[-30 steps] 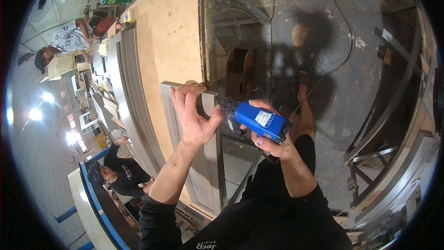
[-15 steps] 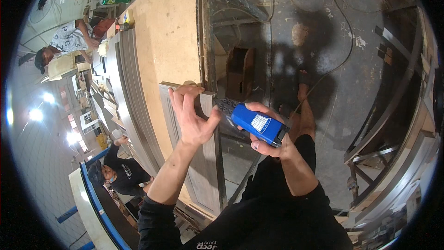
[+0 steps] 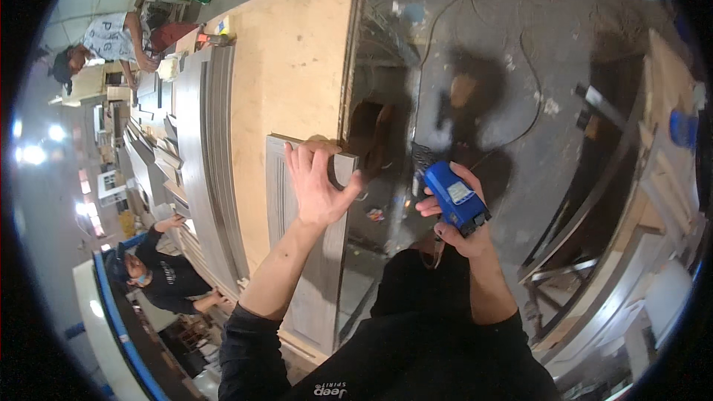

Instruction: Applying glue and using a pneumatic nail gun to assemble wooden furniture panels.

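My left hand (image 3: 318,191) rests on the end of a grey wood-grain panel with a grooved frame (image 3: 321,275), fingers stretched over its far edge and thumb spread apart near its right edge. The panel lies on a plywood-topped bench (image 3: 301,52). To the right of the bench, my right hand (image 3: 469,232) is closed around a blue handheld sander (image 3: 451,191), clear of the panel. A dark perforated pad (image 3: 424,154) shows at the tool's far end. Part of the panel's surface is hidden under my left hand and forearm.
Long grey boards (image 3: 215,148) lie along the bench's left side. Two people (image 3: 119,41) (image 3: 167,275) work further left. A cable (image 3: 536,104) loops over the dark floor. Timber pieces (image 3: 624,282) stand at right, and an orange-handled tool (image 3: 215,39) lies at upper left.
The sander in my right hand has moved right, away from the panel's edge, and is turned more upright. My left hand stays on the panel; the whole view has shifted somewhat.
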Motion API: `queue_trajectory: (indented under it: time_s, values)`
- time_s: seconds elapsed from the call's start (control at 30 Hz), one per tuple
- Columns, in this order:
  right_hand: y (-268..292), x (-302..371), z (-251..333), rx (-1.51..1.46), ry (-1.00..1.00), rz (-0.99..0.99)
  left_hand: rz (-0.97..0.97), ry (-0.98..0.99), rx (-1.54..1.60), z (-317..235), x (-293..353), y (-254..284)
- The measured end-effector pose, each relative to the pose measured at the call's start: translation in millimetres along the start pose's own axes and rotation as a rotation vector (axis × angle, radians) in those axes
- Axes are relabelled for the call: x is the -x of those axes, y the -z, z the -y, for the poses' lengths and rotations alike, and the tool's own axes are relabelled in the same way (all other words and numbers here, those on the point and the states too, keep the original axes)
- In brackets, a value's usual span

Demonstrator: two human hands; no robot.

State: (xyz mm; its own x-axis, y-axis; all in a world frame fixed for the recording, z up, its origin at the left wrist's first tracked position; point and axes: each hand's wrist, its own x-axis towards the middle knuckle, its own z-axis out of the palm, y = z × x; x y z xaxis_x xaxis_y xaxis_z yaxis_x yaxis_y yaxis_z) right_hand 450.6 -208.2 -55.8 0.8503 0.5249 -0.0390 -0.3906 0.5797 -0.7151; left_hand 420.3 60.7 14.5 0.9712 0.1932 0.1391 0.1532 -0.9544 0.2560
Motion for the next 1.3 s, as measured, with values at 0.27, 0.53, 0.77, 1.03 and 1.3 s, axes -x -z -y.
queue_trajectory:
  time_s: [0.27, 0.53, 0.77, 1.03, 1.3]
  values:
    - [0, -28, 86, 0.266, -0.122, -0.081, -0.095, 0.14, 0.043, -8, -9, 0]
    - [-7, -134, 94, 0.22, -0.367, 0.183, -0.013, 0.316, 0.181, -19, -19, 9]
    - [-14, -241, 114, 0.37, -0.627, 0.593, -0.529, 1.314, -0.158, 21, -48, -13]
    - [-9, -288, 90, 0.298, -0.716, 0.725, -0.416, 1.33, -0.156, 27, -54, -10]
    - [-13, -288, 75, 0.199, -0.877, 0.757, -0.367, 1.262, -0.054, -4, -53, -14]
